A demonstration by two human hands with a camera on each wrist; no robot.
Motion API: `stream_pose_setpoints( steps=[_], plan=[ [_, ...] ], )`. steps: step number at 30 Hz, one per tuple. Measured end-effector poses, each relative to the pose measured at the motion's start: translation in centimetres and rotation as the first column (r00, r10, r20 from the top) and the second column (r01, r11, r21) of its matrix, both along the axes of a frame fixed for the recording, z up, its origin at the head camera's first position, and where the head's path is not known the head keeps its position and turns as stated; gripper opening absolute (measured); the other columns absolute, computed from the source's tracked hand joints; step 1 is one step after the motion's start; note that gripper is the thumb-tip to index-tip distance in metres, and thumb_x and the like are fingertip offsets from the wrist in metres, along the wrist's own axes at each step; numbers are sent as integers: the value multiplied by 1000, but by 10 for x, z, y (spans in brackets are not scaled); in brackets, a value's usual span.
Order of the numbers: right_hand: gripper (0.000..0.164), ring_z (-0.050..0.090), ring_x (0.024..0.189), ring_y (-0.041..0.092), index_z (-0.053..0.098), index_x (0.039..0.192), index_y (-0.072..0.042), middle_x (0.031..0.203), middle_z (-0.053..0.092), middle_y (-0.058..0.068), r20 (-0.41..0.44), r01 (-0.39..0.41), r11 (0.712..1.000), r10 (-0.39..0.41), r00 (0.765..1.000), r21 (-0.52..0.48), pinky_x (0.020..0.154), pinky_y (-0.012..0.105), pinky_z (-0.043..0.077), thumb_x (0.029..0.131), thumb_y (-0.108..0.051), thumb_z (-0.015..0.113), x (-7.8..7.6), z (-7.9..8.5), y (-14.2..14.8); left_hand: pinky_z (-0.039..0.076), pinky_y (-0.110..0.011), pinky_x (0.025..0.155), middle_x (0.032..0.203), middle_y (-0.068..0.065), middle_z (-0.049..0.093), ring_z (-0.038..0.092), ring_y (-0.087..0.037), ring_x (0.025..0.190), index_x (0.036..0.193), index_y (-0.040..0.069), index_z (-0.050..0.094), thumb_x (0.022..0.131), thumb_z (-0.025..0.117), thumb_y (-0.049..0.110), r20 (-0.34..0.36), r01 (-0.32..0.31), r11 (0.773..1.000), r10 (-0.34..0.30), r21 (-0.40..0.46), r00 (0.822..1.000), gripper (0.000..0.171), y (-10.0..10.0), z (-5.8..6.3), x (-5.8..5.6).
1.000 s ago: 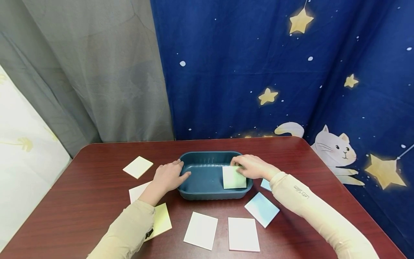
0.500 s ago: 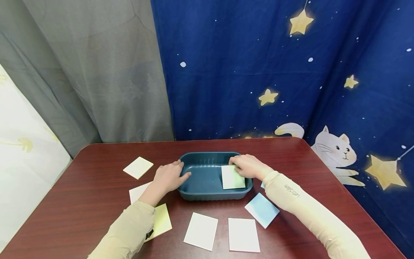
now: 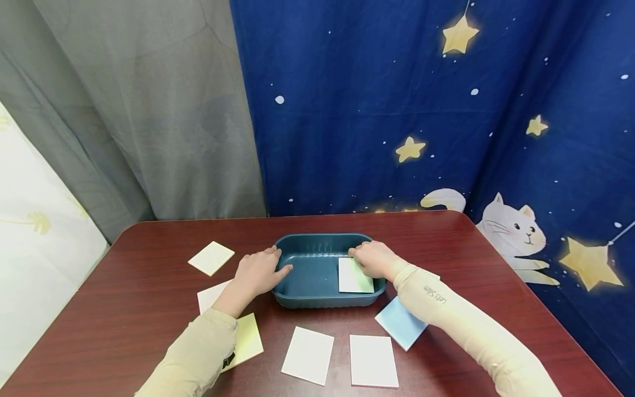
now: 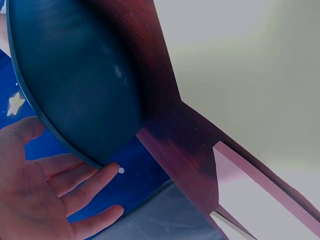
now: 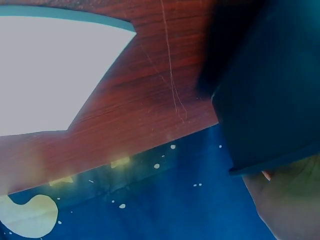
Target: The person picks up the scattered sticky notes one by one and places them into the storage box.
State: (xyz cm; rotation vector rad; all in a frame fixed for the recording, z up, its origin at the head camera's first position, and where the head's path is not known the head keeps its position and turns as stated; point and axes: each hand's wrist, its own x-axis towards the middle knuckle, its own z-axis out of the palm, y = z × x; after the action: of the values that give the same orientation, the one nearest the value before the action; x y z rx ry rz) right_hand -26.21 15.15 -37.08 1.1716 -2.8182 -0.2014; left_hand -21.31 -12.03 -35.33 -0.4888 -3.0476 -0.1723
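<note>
A dark teal tray [image 3: 322, 302] stands on the table near its back. My left hand [image 3: 258, 270] rests at its left rim, thumb apart from the other fingers. In the left wrist view the fingers [image 4: 87, 195] reach along the rim, relaxed. My right hand [image 3: 374, 259] reaches over the tray's right end and holds the upper right corner of a pale green sticky note pad [image 3: 353, 278], which lies low inside the tray. Its fingertips are partly hidden in the head view. In the right wrist view the tray wall [image 5: 275, 110] covers most of that hand.
Around the tray lie a cream pad [image 3: 211, 258], a white pad [image 3: 212, 295], a yellow pad [image 3: 249, 337], two whitish pads [image 3: 308, 355] in front, and a blue pad [image 3: 401, 322]. Another pad lies partly under the right sleeve [image 3: 431, 292]. Curtains hang behind the table.
My right hand and forearm have shifted slightly left, and the green pad has slid a little left inside the tray. My left hand has stayed at the rim.
</note>
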Motion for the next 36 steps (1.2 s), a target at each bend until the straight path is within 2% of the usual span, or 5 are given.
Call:
stream_pose_setpoints(
  steps=[10, 21, 36],
  plan=[
    [15, 56, 75, 22, 60, 96, -9, 79, 59, 4, 41, 22, 999, -24, 999, 35, 64, 37, 45, 84, -7, 52, -2, -7, -2, 40, -50, 80, 124, -17, 48, 51, -32, 105, 121, -1, 52, 85, 51, 44, 2, 1, 1000, -1, 0, 1000, 58, 0, 0, 0],
    [17, 56, 79, 23, 61, 98, -9, 85, 59, 5, 79, 27, 999, -29, 996, 31, 69, 38, 45, 83, -6, 54, -3, -10, -3, 41, -50, 79, 123, -17, 48, 51, -32, 104, 121, -1, 52, 85, 51, 44, -4, -2, 1000, 2, 2, 1000, 57, 1, 0, 0],
    [18, 57, 80, 23, 62, 99, -9, 86, 59, 5, 76, 7, 1000, -8, 997, 10, 69, 38, 46, 83, -6, 54, -2, -11, -2, 41, -49, 79, 123, -17, 49, 52, -32, 104, 121, -1, 52, 85, 51, 44, -7, 4, 1000, -4, -1, 1000, 57, 0, 0, 1]
  ],
)
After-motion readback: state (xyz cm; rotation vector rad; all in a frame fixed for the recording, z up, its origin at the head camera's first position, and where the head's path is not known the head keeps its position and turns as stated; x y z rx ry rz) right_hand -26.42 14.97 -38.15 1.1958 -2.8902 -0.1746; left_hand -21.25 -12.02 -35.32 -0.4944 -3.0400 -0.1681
